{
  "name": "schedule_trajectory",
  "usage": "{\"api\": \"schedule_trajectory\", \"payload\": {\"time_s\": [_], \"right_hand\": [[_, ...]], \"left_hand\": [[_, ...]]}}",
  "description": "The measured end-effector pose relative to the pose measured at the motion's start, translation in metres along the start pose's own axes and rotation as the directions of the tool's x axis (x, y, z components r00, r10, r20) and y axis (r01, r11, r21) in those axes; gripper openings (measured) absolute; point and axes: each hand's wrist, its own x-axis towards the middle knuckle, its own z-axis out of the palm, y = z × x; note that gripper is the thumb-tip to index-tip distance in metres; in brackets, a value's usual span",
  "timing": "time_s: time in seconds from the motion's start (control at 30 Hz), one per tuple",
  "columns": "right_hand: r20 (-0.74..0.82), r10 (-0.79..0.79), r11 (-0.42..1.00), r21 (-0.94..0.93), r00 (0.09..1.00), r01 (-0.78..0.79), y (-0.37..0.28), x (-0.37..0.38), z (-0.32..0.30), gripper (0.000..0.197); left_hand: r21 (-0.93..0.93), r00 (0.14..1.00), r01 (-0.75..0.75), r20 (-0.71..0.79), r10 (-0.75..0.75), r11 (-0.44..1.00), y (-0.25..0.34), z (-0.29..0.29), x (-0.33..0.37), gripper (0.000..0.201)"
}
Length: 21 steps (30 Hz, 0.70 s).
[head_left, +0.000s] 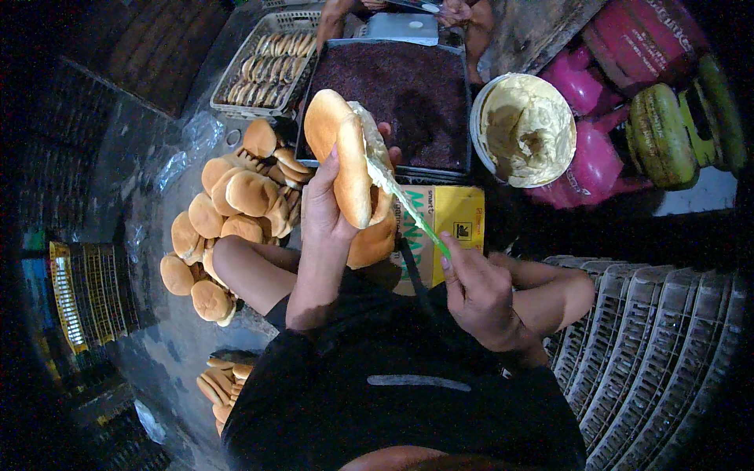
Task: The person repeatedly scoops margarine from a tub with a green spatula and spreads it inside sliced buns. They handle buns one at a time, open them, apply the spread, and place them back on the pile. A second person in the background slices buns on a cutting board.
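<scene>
My left hand (323, 208) is closed around a split bun (336, 133), held up with its cut side turned right. Pale cream (369, 137) coats that inner face. My right hand (485, 294) grips a green spreader (437, 239). Its cream-covered blade reaches up to the bun's lower right edge. Below the held bun, another bun (372, 247) sits by a yellow and brown cardboard box (459, 224). Beyond my hands lies a dark tray (470, 118) filled with dark brown sprinkles (385, 86). To its right stands a white bucket (477, 137) of pale cream (534, 106).
Buns (251, 192) are piled on the floor at my left, with more (224, 388) lower down. A plastic crate (224, 102) holds rows of filled buns. Pink containers (589, 169) and green ones (660, 129) stand right; stacked crates (652, 345) are beside my knee. Another person's hand (454, 13) shows beyond the tray.
</scene>
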Motion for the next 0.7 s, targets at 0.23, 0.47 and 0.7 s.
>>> {"api": "schedule_trajectory", "payload": {"time_s": [0.23,0.47,0.7], "right_hand": [[0.118,-0.025,0.994,-0.107,0.993,0.038,0.001,-0.008,0.008,0.042],[0.13,-0.026,0.985,-0.163,0.991,0.048,0.03,-0.021,0.014,0.045],[0.0,0.384,0.917,-0.114,0.923,-0.382,0.113,-0.034,0.0,0.032]], "left_hand": [[0.013,0.982,-0.097,-0.162,0.098,0.995,-0.003,-0.01,0.009,0.041],[0.042,0.956,-0.192,-0.217,0.197,0.98,0.0,-0.04,0.029,0.037],[0.733,0.929,-0.117,-0.157,0.334,0.67,0.011,-0.175,0.1,0.045]]}}
